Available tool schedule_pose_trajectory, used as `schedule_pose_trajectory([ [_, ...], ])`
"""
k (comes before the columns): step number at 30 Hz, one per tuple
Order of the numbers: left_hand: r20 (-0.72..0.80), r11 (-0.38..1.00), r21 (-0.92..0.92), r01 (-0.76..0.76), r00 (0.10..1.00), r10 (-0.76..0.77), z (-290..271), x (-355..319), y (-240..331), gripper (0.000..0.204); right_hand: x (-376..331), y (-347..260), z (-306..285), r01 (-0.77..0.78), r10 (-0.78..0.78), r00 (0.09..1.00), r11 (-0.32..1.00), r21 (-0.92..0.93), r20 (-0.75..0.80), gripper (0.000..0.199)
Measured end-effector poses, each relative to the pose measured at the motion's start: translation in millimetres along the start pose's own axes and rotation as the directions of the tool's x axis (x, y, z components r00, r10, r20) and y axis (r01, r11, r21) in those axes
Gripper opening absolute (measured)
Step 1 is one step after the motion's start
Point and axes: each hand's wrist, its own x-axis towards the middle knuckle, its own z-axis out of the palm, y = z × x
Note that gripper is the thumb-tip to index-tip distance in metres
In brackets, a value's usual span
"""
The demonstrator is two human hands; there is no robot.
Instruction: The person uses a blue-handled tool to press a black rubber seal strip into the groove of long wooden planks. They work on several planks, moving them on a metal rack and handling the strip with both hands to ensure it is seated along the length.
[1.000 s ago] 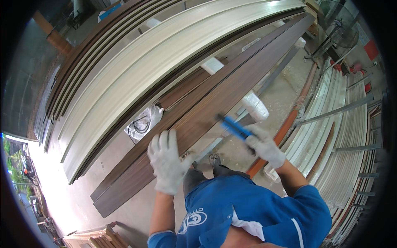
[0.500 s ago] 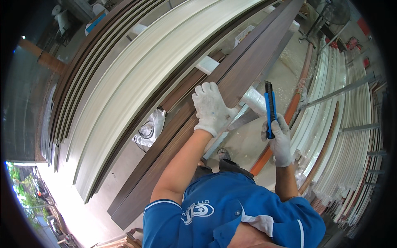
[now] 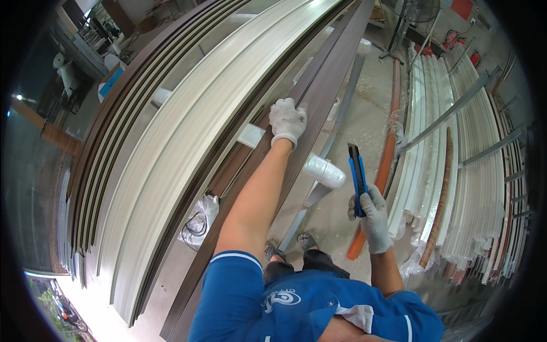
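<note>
My right hand, in a pale work glove, is closed round a blue and black utility knife. The knife points up and away from me, to the right of the planks and clear of them. My left hand, gloved in white, is on a long dark brown plank with a groove along it. Its fingers are curled in like a fist, and what lies under them is hidden. A padded support arm wrapped in clear film sticks out beneath the plank.
Long cream panels and dark brown strips lie to the left. On the right stand bundles of white profiles on metal rack arms, with an orange pole beside them. A standing fan is at the far right.
My left hand has slid farther along the plank, and its spread fingers have curled in. The knife and my right hand sit slightly lower and further left in view. The whole view has shifted.
</note>
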Motion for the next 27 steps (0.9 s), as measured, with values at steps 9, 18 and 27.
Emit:
schedule_pose_trajectory([
  [9,0.139,0.989,-0.052,-0.136,0.98,0.142,2.0,41.6,-29.3,0.014,-12.7,-1.8,-49.3,-0.018,0.012,0.988,0.999,-0.035,-0.151,0.033],
  [18,0.181,0.99,0.13,-0.063,0.983,0.039,6.5,40.6,-14.1,0.018,-11.1,-8.5,-56.2,-0.033,0.026,0.994,0.997,-0.065,-0.11,0.035],
  [27,0.234,0.945,0.316,-0.082,0.972,0.006,-12.0,4.1,34.4,0.069,0.1,-3.6,-51.1,-0.046,0.049,0.997,0.998,0.043,-0.06,0.036],
])
